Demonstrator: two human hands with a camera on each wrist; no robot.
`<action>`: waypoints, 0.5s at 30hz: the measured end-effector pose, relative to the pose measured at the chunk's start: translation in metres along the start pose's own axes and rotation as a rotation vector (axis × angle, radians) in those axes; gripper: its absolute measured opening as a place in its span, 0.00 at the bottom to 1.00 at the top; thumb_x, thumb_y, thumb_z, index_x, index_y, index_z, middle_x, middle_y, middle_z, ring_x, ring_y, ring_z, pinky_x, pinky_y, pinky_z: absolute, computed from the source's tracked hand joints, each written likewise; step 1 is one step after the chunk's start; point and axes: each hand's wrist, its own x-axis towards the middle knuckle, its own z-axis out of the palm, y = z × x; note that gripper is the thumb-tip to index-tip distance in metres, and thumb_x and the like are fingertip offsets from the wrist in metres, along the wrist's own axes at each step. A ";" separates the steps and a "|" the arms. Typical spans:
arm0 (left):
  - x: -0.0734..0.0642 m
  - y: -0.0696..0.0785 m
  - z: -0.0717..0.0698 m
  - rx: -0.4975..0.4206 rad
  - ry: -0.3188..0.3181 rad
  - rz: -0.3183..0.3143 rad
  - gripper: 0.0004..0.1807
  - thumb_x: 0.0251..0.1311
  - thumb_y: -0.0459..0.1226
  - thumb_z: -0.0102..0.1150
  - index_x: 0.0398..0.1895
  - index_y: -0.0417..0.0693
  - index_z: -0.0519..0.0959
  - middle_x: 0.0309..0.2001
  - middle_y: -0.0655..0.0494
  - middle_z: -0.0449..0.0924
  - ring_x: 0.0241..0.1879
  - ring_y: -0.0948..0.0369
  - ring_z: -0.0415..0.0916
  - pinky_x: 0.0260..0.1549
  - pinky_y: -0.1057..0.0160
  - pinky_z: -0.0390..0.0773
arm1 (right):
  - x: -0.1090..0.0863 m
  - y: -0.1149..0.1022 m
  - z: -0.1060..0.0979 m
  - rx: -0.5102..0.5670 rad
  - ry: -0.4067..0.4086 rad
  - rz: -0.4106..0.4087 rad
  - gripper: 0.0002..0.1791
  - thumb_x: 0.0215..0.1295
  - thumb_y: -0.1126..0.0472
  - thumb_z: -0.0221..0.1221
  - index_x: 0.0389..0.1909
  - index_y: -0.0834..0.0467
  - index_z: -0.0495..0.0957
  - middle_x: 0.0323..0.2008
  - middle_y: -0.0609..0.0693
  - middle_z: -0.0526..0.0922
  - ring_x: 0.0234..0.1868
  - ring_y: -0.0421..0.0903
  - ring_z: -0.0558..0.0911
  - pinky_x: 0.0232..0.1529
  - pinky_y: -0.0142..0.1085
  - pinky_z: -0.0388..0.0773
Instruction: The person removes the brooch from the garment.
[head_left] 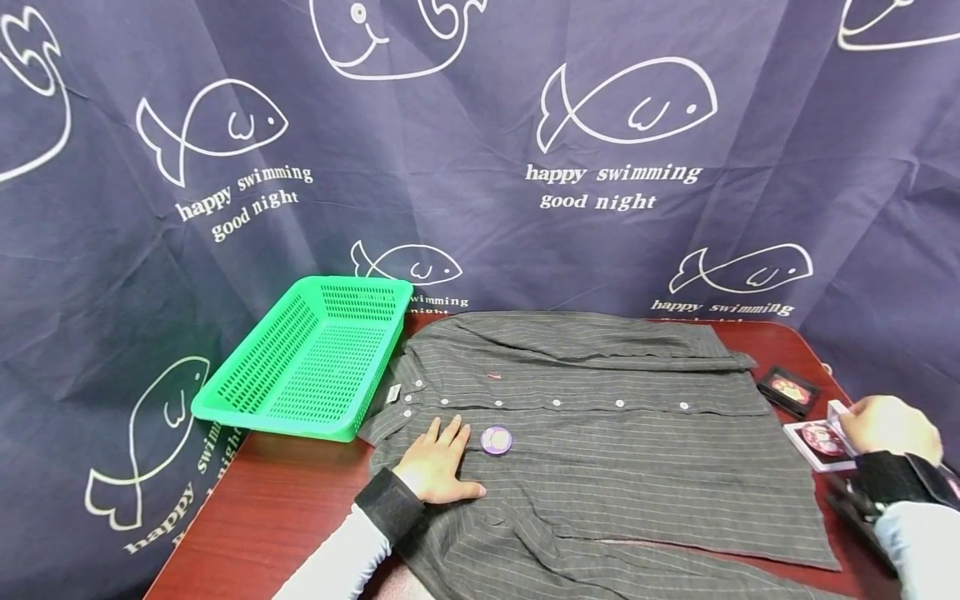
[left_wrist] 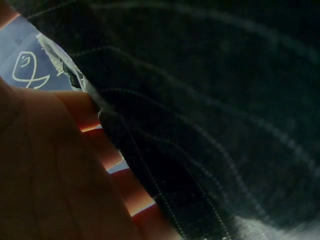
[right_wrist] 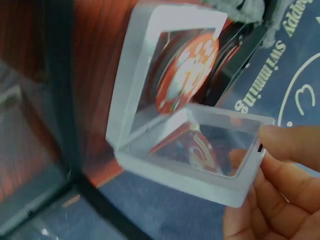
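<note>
A dark grey striped button-up shirt (head_left: 600, 467) lies spread on the table. My left hand (head_left: 438, 467) rests on it near the collar, fingers spread, with a round purple badge (head_left: 496, 440) just to the right of the fingertips. In the left wrist view, shirt cloth (left_wrist: 215, 100) covers much of the frame beside the fingers. At the table's right side my right hand (head_left: 892, 429) pinches the raised half of a white-framed clear display case (head_left: 798, 442) between thumb and fingers. In the right wrist view the case stands hinged apart, with a round red badge (right_wrist: 187, 75) in its other half.
A green plastic basket (head_left: 360, 421) stands at the table's left end. Beyond the white case lies a black-framed case (head_left: 790, 390) with a badge inside. A dark case (head_left: 862, 529) lies by the right wrist. A fish-print curtain (head_left: 480, 183) hangs behind the table.
</note>
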 end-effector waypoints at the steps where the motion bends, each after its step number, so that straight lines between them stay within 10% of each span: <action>1: 0.000 0.000 0.000 0.001 0.000 0.000 0.54 0.48 0.63 0.65 0.72 0.40 0.62 0.74 0.42 0.58 0.72 0.34 0.53 0.64 0.38 0.65 | -0.001 -0.001 0.001 0.008 -0.005 -0.005 0.16 0.60 0.57 0.54 0.23 0.66 0.81 0.26 0.70 0.81 0.25 0.66 0.78 0.20 0.47 0.65; 15: 0.001 -0.002 0.002 0.009 0.006 0.006 0.54 0.47 0.63 0.66 0.72 0.40 0.63 0.74 0.42 0.58 0.72 0.35 0.54 0.63 0.38 0.65 | -0.007 -0.004 0.026 0.066 -0.096 -0.014 0.14 0.56 0.59 0.55 0.28 0.68 0.81 0.35 0.75 0.80 0.28 0.70 0.78 0.22 0.52 0.69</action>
